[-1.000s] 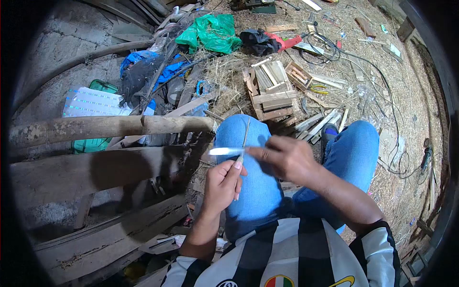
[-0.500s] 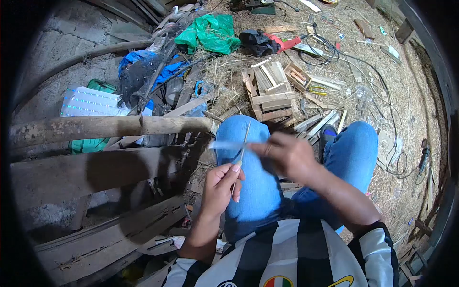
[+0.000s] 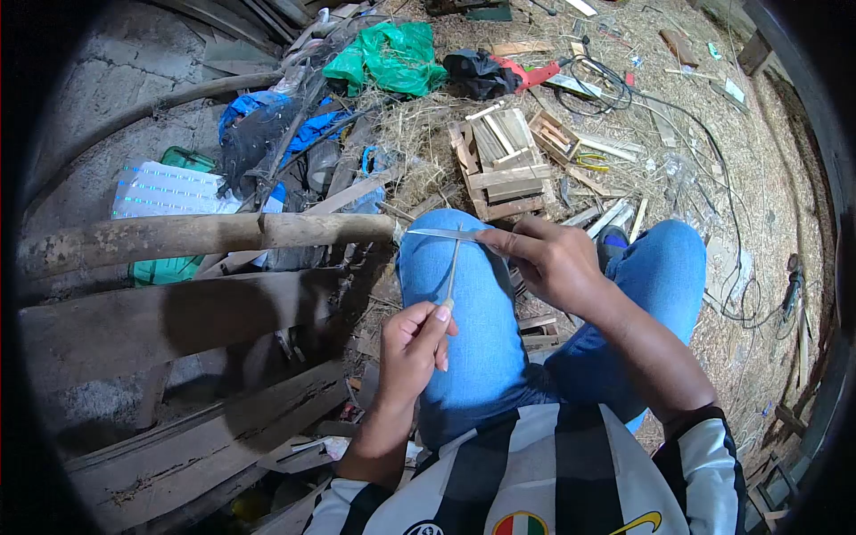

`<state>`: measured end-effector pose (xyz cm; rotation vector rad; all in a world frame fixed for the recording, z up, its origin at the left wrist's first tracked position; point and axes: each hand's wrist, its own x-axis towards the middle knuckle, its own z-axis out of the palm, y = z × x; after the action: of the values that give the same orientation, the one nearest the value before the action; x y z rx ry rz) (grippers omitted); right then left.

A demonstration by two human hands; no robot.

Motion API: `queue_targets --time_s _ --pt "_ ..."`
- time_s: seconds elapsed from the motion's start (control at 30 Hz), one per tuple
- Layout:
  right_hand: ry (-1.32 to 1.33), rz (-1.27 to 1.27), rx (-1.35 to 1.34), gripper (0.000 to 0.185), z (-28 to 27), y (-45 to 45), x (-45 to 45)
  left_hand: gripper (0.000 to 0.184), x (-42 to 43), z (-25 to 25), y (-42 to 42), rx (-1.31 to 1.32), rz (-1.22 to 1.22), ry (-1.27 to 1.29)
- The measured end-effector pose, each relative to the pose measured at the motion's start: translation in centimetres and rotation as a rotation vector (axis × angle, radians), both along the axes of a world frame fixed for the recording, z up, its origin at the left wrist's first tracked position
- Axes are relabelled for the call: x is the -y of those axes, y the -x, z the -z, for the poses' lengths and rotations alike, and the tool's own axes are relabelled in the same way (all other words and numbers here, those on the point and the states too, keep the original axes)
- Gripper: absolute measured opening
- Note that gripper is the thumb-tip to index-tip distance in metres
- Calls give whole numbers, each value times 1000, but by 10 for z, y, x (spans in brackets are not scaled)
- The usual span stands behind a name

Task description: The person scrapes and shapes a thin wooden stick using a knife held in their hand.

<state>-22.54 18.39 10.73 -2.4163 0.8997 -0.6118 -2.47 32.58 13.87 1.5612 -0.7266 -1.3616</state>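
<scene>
Littered floor (image 3: 767, 205); left hand (image 3: 414, 346) grips rod (image 3: 455, 263) pointing forward; right hand (image 3: 557, 266), knife (image 3: 440, 234) pointing leftward.

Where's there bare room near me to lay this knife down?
The slim metal knife could probably go on the brown littered ground between the black cable and the dark beam at far right. Grey concrete beyond the curved wooden pole also looks bare. It's crowded around the slatted wooden crate and green plastic bag.
</scene>
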Motion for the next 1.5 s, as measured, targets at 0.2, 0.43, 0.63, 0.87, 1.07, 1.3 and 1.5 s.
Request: queue_targets --time_s 0.2,0.43,0.63,0.87,1.07,1.3,1.5 --pt "-17 -52 54 48 4 1 3 34 -1 0 -2 11 13 -5" --pt "-69 -85 33 52 -1 -2 -2 33 2 5 -4 -13 -20 -8" --pt "59 -151 46 54 -8 1 -6 34 4 4 -5 -10 39 -18" --pt "26 -93 38 51 -8 -1 -5 32 5 3 -3 20 9 13" --pt "44 -147 83 56 -9 -3 -9 30 5 4 -4 37 5 22" --pt "21 -159 84 50 -11 -4 -13 31 3 5 -2 80 14 29" --pt "69 -128 49 53 -5 -1 -12 30 4 4 -3 62 9 0"
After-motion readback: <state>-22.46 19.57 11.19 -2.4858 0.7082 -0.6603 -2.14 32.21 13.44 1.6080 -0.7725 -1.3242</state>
